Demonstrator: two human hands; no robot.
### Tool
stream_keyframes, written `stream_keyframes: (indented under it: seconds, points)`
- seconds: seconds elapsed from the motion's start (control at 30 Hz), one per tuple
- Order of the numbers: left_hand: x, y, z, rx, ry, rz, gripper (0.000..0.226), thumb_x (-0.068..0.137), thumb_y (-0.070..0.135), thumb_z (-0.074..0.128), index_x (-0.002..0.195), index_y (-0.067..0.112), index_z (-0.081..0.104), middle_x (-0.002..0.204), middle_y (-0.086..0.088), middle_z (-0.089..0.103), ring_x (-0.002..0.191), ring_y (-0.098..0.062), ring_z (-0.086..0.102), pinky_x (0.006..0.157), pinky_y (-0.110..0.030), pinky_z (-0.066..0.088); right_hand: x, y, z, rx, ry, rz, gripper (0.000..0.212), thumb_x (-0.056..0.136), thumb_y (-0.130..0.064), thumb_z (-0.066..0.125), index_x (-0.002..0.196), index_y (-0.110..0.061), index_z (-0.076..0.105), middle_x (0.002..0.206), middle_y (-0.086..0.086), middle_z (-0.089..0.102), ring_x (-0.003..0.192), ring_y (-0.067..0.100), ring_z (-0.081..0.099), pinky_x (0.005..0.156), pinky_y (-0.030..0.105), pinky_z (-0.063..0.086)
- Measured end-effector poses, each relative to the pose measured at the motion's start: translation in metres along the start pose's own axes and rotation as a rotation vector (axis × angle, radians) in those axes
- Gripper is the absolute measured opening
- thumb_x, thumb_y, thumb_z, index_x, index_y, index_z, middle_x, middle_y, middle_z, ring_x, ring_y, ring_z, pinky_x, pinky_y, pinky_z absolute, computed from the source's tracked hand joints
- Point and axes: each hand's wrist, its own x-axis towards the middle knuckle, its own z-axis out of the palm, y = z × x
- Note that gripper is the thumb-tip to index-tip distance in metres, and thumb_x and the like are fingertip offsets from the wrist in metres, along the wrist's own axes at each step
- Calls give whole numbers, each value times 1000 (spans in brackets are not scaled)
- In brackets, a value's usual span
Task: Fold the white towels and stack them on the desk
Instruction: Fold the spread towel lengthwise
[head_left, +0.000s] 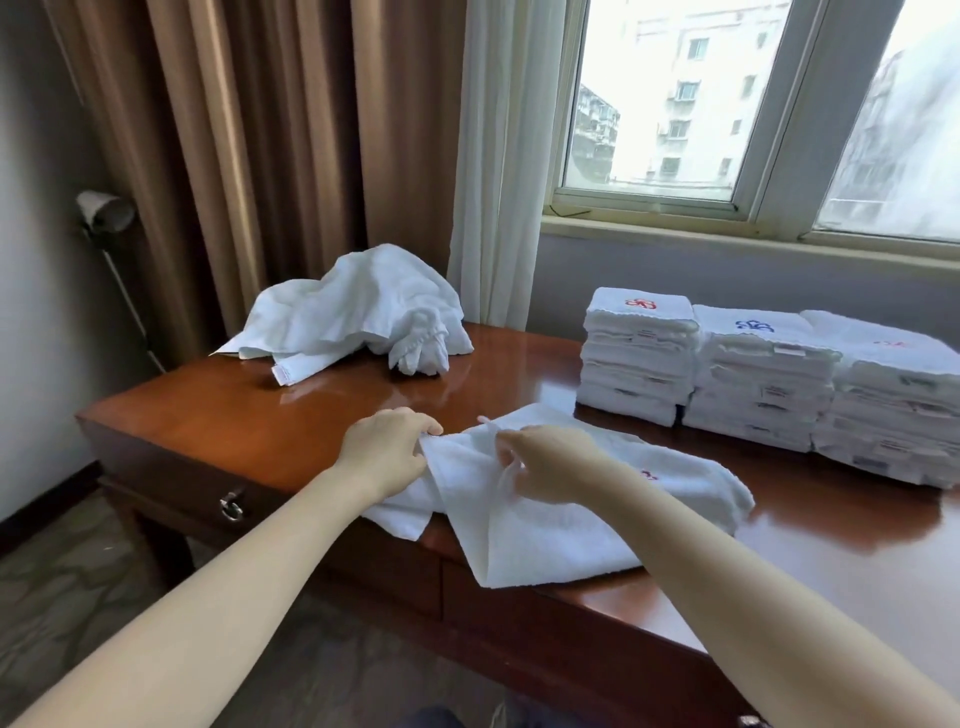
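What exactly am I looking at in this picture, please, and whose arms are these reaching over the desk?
There is no machine here. The picture comes from one wide-angle camera worn on a person's head, looking forward and down, so the two bare arms are the wearer's own. The left hand and the right hand each pinch an edge of a white towel. It lies partly spread at the near edge of the wooden desk, with one corner hanging over. Behind it on the left sits a heap of unfolded towels. On the right stand three stacks of folded towels, side by side below the window.
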Motion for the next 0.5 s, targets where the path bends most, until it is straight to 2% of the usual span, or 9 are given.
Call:
stream_keyframes:
  seconds: [0.07, 0.13, 0.27, 0.3, 0.37, 0.43, 0.5]
  points:
    - [2, 3, -4, -45, 4, -40, 30, 92, 19, 49, 108, 35, 68, 119, 12, 63, 104, -13, 59, 76, -30, 48, -2, 6, -3, -18, 23, 44, 19, 87, -13, 54, 103, -21, 45, 92, 3, 64, 79, 27, 61, 57, 32, 40]
    - [4, 7, -7, -105, 0, -83, 26, 92, 23, 48, 102, 34, 69, 112, 12, 65, 99, -13, 60, 78, -33, 51, -7, 16, -5, 3, 89, 110, 20, 90, -18, 52, 108, -21, 46, 97, 2, 65, 85, 28, 62, 57, 30, 40]
    - [5, 25, -16, -122, 60, -96, 21, 89, 38, 50, 97, 39, 69, 106, 1, 56, 104, -23, 54, 85, -33, 44, -29, 49, -16, 119, 380, 267, 13, 89, -20, 52, 100, -21, 58, 104, -4, 49, 94, 23, 55, 60, 28, 35]
    - [5, 32, -17, -114, 65, -63, 20, 88, 39, 50, 94, 40, 69, 104, 1, 55, 104, -24, 53, 85, -33, 42, -38, 57, -20, 156, 466, 280, 10, 87, -18, 54, 95, -20, 60, 106, -5, 48, 99, 20, 53, 63, 29, 37]
    - [4, 48, -18, -158, 3, 32, 21, 86, 36, 48, 91, 43, 67, 101, 8, 58, 105, -22, 52, 88, -35, 45, -59, 71, -32, 223, 621, 240, 11, 81, -9, 57, 86, -16, 65, 113, -8, 60, 108, 16, 51, 68, 30, 43]
    - [4, 70, -16, -258, -120, 97, 25, 88, 35, 42, 97, 44, 64, 104, 18, 64, 107, -15, 56, 90, -36, 47, -82, 79, -45, 214, 669, 168, 16, 77, -3, 56, 78, -14, 67, 97, -5, 69, 99, 18, 57, 66, 30, 46]
    - [7, 97, -9, -289, -191, 157, 29, 92, 37, 40, 107, 42, 64, 115, 20, 66, 110, -10, 58, 90, -34, 46, -104, 84, -54, 138, 559, 140, 20, 76, -2, 52, 69, -19, 59, 75, -6, 63, 80, 25, 56, 68, 29, 45]
